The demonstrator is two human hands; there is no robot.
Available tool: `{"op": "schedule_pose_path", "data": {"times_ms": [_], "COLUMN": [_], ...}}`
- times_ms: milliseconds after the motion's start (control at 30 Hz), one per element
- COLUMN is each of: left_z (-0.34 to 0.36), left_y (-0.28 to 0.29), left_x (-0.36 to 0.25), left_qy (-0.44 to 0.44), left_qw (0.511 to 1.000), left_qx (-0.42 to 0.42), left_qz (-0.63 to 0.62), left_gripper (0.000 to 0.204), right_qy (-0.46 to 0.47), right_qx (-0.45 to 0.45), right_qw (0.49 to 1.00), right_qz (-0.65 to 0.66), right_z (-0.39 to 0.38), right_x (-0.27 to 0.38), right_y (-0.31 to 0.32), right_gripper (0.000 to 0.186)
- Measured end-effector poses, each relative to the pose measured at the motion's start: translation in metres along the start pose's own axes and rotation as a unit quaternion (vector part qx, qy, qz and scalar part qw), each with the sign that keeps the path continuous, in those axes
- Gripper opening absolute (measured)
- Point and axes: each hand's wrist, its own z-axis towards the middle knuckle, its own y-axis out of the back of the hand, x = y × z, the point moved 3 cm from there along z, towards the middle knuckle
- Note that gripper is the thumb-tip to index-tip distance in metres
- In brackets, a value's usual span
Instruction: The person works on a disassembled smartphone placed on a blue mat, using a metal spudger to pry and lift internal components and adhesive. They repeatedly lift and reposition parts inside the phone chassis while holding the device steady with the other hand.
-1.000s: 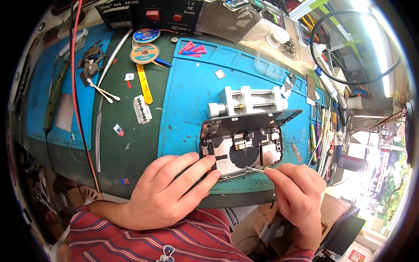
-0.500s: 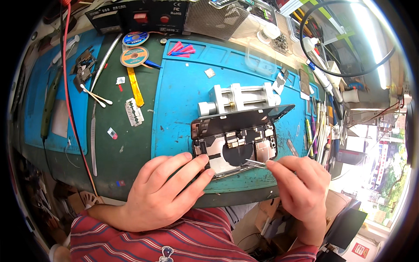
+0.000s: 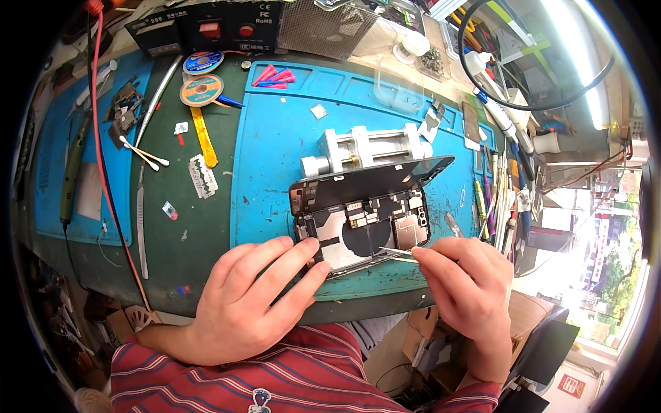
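An opened smartphone [image 3: 344, 241] lies at the near edge of the blue mat, its insides showing. Its dark screen [image 3: 372, 186] is tilted up along the far side, against a silver metal clamp [image 3: 368, 148]. My left hand [image 3: 255, 296] rests at the phone's left end, fingers stretched and apart, with fingertips on its edge; the thumb is hidden. Pinched between the fingers of my right hand [image 3: 468, 286] are thin metal tweezers [image 3: 398, 253]. Their tips reach over the near side of the phone, by the round black pad; I cannot make out anything between them.
Left on the green mat lie a razor blade [image 3: 202, 176], cotton swabs [image 3: 143, 153] and a scalpel [image 3: 142, 230]. Tape and wire spools [image 3: 201, 90] sit farther back. Pens and tools [image 3: 492, 186] line the right side. A black cable loop [image 3: 537, 104] hangs at upper right.
The whole scene has shifted slightly left and up in the picture. The tweezers' tips stay over the phone's near side, and my left hand keeps its place on the phone's left end.
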Motion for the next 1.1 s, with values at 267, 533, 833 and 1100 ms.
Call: {"op": "schedule_pose_path", "data": {"times_ms": [267, 533, 833, 1100], "left_z": [-0.007, 0.0, 0.0, 0.0], "left_y": [0.007, 0.012, 0.015, 0.014], "left_x": [0.004, 0.0, -0.011, -0.022], "left_qy": [0.033, 0.044, 0.024, 0.069], "left_qw": [0.991, 0.963, 0.953, 0.944], "left_qx": [-0.09, -0.066, 0.091, 0.137], "left_qz": [-0.096, -0.258, -0.287, -0.292], "left_gripper": [0.049, 0.034, 0.021, 0.013], "right_qy": [0.025, 0.049, 0.121, 0.113], "right_qx": [0.003, -0.014, -0.001, -0.014], "right_qw": [0.995, 0.99, 0.992, 0.993], "right_qz": [0.096, 0.13, 0.042, -0.008], "right_z": [0.006, -0.002, -0.038, -0.06], "right_x": [0.024, 0.055, 0.072, 0.086], "right_y": [-0.007, -0.013, -0.012, -0.016], "right_gripper": [0.038, 0.041, 0.047, 0.047]}}
